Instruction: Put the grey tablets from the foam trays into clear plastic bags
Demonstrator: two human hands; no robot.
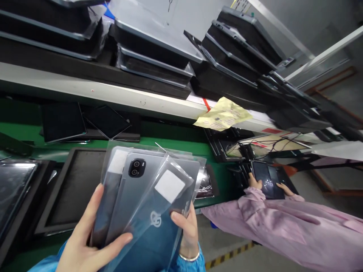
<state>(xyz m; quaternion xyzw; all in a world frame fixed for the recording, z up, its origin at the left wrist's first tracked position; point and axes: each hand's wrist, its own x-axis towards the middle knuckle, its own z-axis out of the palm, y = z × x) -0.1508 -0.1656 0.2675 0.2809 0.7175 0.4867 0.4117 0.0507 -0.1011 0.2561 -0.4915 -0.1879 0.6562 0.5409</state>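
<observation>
Tablets (pixel 147 192) with grey-blue backs, at least two of them overlapping, are held up in front of me. Clear plastic film covers them; a white square label (pixel 170 186) shows on the front one, and a dual camera bump sits near the top corner. My left hand (pixel 93 234) grips the left edge, its thumb lying across the backs. On the right edge, my right hand (pixel 185 226) is closed with its thumb on the film. Both hands' other fingers are partly hidden behind the tablets.
A black foam tray (pixel 76 189) lies on the green bench, with dark tablets (pixel 64 121) behind it. Above, a shelf (pixel 113 99) carries stacked tablets and foam, with a yellow paper (pixel 224 114) hanging over its edge. A co-worker in pink sleeves (pixel 272 223) holds a tablet at right.
</observation>
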